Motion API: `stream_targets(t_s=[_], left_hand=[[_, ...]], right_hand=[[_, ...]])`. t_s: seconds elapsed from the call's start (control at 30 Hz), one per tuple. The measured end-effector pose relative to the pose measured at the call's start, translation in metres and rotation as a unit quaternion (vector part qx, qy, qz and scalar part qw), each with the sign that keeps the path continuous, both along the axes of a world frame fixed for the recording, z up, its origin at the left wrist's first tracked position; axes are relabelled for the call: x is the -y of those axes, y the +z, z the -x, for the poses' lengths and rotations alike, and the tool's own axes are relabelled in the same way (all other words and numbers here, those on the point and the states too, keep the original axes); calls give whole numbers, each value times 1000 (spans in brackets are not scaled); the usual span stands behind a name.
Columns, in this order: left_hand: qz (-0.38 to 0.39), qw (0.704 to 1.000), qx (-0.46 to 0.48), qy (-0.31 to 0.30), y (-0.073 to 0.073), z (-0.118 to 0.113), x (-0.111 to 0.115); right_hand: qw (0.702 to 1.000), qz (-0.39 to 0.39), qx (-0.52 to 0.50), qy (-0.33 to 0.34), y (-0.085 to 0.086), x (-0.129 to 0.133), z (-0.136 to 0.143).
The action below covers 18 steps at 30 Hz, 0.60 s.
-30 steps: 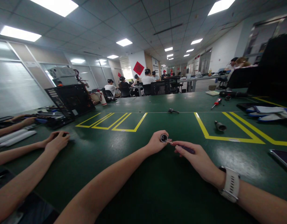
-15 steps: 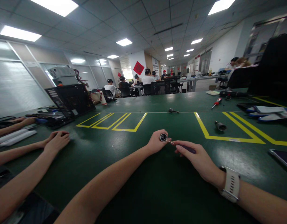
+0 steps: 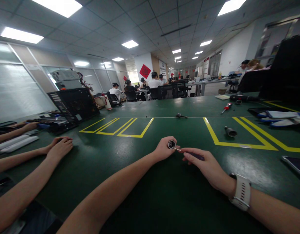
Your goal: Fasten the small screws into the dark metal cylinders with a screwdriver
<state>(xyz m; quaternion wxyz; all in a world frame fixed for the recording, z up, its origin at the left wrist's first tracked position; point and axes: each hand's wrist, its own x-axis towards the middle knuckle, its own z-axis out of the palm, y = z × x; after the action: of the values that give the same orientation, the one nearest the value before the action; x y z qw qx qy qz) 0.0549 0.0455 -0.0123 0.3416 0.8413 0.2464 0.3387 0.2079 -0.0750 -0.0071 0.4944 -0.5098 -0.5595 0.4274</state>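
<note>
My left hand is closed around a short round metal part, its hollow open end facing me. In my right hand is a thin screwdriver with a dark handle, held between thumb and fingers. The screwdriver's slim shaft reaches to the mouth of the round part; where exactly its tip rests inside is too small to tell. Beyond my hands, a dark cylindrical metal part lies inside a yellow taped outline on the green table. A smaller dark part with a stem lies farther back.
A red-handled screwdriver, a dark power tool and gloves lie at the right, with a phone-like device nearer. Another person's hands rest at left, near a black computer case.
The round part in my left hand has tilted and shifted very slightly to the right. The screwdriver stays at its mouth, and my right hand has barely moved.
</note>
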Motion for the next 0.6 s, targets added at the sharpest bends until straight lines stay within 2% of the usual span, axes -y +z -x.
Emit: stream_targets(t_s=[0.3,0.47,0.6], left_hand=[[-50,998,-20,17,1,1,-1],[-97,994,-46,10,3,1,1],[-91,994,-52,8,3,1,1]], right_hand=[[999,-5,10,-43,5,4,1],[999,2,23,-23,7,3,2],[1000,5,20,-6,9,3,3]])
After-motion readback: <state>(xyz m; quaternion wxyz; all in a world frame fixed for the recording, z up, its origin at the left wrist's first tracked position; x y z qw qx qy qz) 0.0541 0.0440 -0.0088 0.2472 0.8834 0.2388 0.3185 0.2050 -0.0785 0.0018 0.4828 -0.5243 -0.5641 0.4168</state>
